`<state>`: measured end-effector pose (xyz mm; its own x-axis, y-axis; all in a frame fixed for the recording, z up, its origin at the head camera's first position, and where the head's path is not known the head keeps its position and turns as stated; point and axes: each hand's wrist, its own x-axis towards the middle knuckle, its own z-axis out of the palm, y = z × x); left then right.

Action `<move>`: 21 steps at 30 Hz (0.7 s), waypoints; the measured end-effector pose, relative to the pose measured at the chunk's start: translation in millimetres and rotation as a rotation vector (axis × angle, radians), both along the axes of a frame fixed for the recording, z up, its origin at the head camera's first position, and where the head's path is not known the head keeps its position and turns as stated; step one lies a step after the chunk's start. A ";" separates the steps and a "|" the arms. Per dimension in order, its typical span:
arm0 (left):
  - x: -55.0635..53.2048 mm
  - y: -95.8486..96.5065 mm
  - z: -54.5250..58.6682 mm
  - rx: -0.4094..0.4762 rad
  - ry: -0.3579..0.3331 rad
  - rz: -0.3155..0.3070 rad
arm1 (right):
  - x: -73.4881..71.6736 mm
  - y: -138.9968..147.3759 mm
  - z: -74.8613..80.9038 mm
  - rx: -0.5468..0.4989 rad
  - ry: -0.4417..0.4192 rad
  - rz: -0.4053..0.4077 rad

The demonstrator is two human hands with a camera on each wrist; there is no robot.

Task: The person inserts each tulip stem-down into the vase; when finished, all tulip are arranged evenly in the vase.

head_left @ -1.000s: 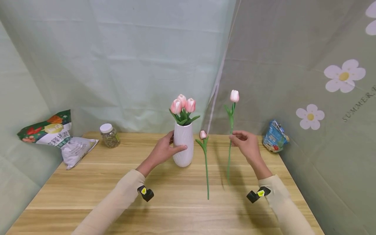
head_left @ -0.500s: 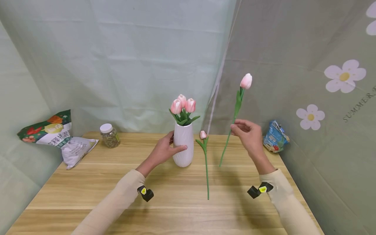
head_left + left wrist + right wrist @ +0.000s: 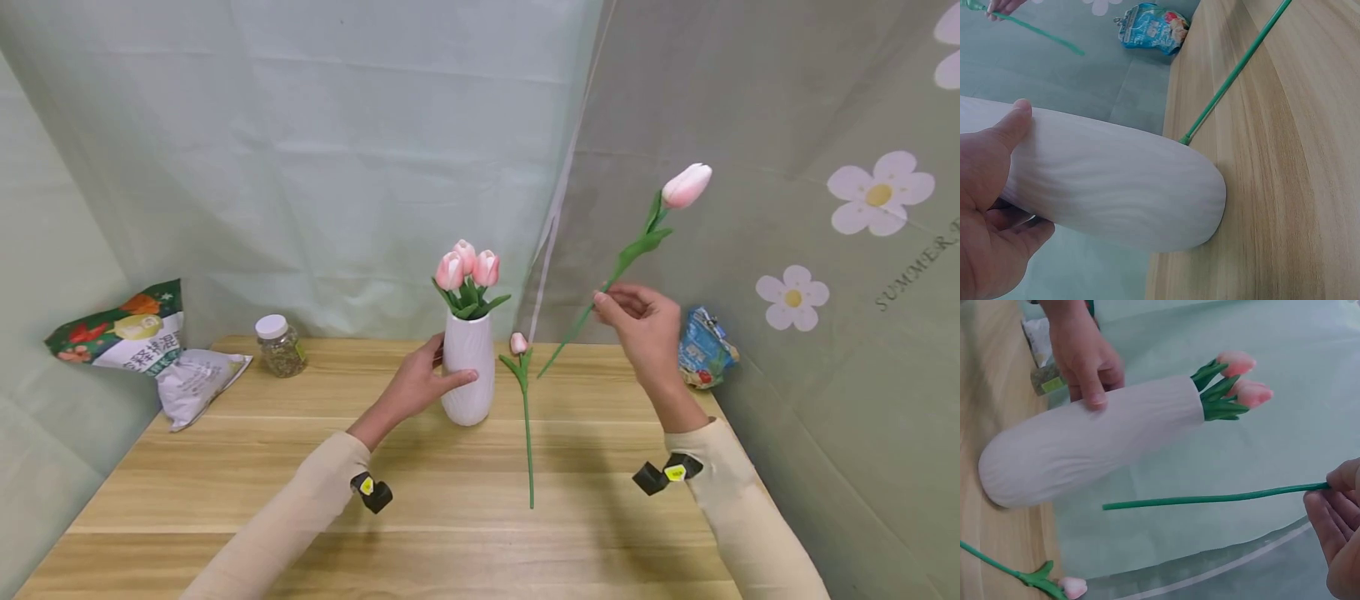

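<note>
My left hand (image 3: pixel 420 379) grips the side of a white ribbed vase (image 3: pixel 469 375) that stands upright on the table. Pink artificial tulips (image 3: pixel 465 268) with green leaves rise from its mouth. In my right hand (image 3: pixel 641 333), thumb and fingers pinch the green stem of one pink tulip (image 3: pixel 686 187), held in the air with its bloom up to the right. The lower end of that stem (image 3: pixel 1210 499) points toward the vase in the right wrist view. Another pink tulip (image 3: pixel 528 417) lies on the wood between the vase and my right arm.
At the back left stands a clear jar (image 3: pixel 281 350) with a white lid. A green and white snack bag (image 3: pixel 150 342) slumps at the left edge of the wooden table (image 3: pixel 420 542). A blue packet (image 3: pixel 705 348) sits at the back right, partly behind my right hand. Fabric hangs behind.
My right hand has risen slightly, and the tulip in it has gone from nearly upright to tilted, bloom up and right, stem end toward the vase. The left hand and vase stay in place.
</note>
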<state>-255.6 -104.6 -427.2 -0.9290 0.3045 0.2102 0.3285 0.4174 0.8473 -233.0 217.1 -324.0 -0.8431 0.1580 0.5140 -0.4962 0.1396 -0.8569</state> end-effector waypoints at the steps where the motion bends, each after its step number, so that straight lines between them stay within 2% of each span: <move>1: 0.0 0.0 0.1 0.000 0.001 0.001 | -0.5 -0.8 1.4 -0.016 0.016 0.002; 10: -0.1 0.2 -0.3 -0.001 0.003 -0.004 | 0.0 -8.0 20.9 -0.103 0.150 0.003; 15: -0.5 -0.2 -1.1 0.002 0.001 -0.001 | 1.6 -15.4 35.3 -0.184 0.216 0.038; 21: -0.1 -0.5 -0.6 -0.005 0.003 -0.002 | 4.6 -24.2 45.8 -0.228 0.262 0.051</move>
